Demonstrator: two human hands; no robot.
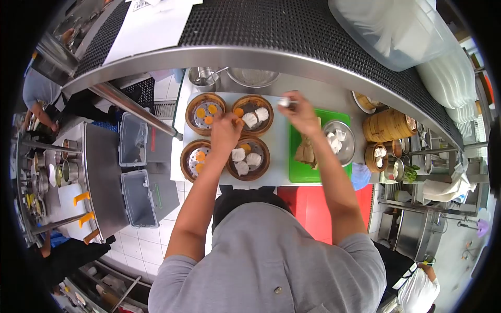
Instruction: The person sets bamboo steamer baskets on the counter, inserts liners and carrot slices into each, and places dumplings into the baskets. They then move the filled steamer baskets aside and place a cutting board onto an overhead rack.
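Observation:
Four small bamboo steamers would be several: the upper left steamer (188, 116) and the lower left steamer (183, 156) hold orange-topped pieces (200, 112). The upper right steamer (270, 122) and the lower right steamer (266, 169) hold white dumplings (241, 167) and orange pieces. My left hand (226, 130) is closed in a pinch between the two upper steamers, with a bit of orange at its fingertips; what it grips is unclear. My right hand (300, 113) pinches a small white dumpling (284, 101) above the board's right part. Beneath that forearm stands a metal bowl (350, 151) of white dumplings.
A green cutting board (297, 176) carries brown paper (306, 152) and the bowl. Stacked bamboo steamers (383, 126) stand at right. A metal shelf (271, 56) overhangs the back, bearing a plastic tub (396, 52). Grey bins (136, 201) are at left; other people are nearby.

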